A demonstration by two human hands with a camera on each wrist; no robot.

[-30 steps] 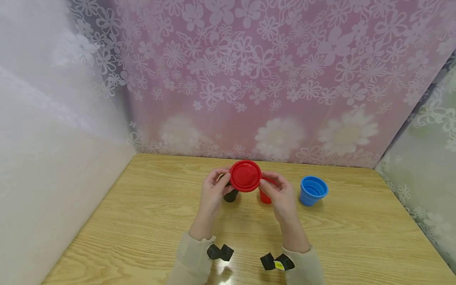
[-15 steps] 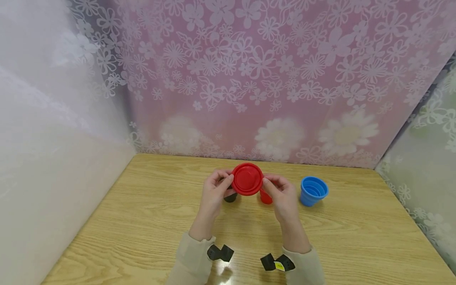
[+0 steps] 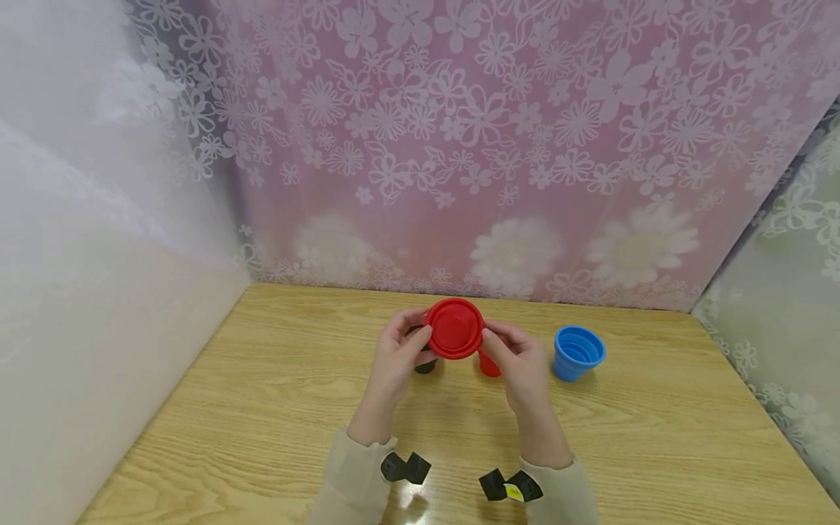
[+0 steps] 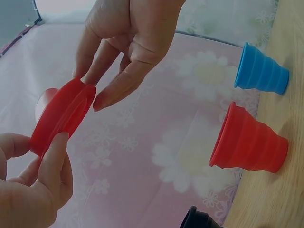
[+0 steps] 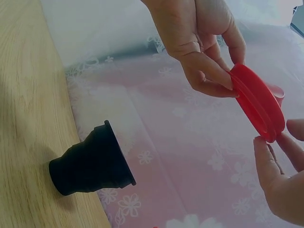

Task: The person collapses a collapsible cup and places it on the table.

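"As you look down, your left hand (image 3: 391, 359) and right hand (image 3: 521, 364) pinch the red disc (image 3: 454, 328) by opposite sides of its rim, thumbs on the near face."

"So where does it sit?"

"You hold it tilted in the air, above the counter (image 3: 289, 408) and apart from the cups."

"And what stands close to you?"

"You have the black cup (image 5: 90, 164) beyond your left hand, the red cup (image 4: 249, 142) beyond your right, and the blue cup (image 3: 577, 354) farther right, all upright. Only a narrow gap shows between your right hand and the blue one."

"Your edges?"

"Your far edge runs behind the cups, along the floral curtain (image 3: 459, 146). You have wide room left of the black cup, and more between the blue cup and the right edge."
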